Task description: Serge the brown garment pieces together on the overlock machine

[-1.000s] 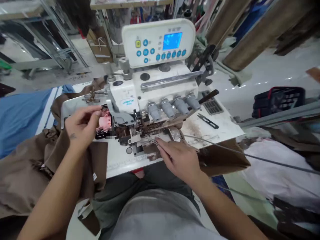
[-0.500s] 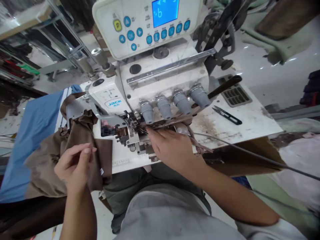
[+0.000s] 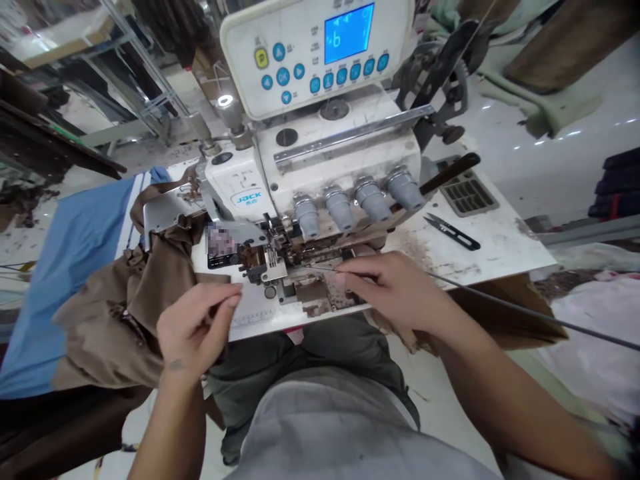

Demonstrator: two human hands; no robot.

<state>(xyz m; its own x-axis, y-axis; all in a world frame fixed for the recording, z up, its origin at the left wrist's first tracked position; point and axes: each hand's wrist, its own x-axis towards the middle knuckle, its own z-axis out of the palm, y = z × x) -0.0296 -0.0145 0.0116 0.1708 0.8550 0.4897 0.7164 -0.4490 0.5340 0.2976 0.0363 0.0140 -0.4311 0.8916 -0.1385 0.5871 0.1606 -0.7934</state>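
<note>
My right hand (image 3: 385,287) is closed, thumb and forefinger pinching what look like thin metal tweezers (image 3: 320,269). Their tip points left into the opened lower front of the overlock sewing machine (image 3: 345,160), near the needle plate (image 3: 274,265). The palm hides the rest of the tool. My left hand (image 3: 193,327) hovers left of the needle plate with thumb and forefinger nearly together; whether a fine thread lies between them is too small to make out. Beneath and behind it a brown garment (image 3: 110,327) is bunched at the table's left side.
Black thread snips (image 3: 453,231) lie on the table's right side, beside a grey slotted tray (image 3: 470,190). A grey cable (image 3: 525,310) runs from the right towards my right hand. Blue fabric (image 3: 80,233) with white stripes covers the left end. A control panel (image 3: 300,40) tops the machine.
My right hand has drawn back to the right and down from the machine's needle area, showing the tool and opened lower front. My left hand has moved right, closer to the needle plate.
</note>
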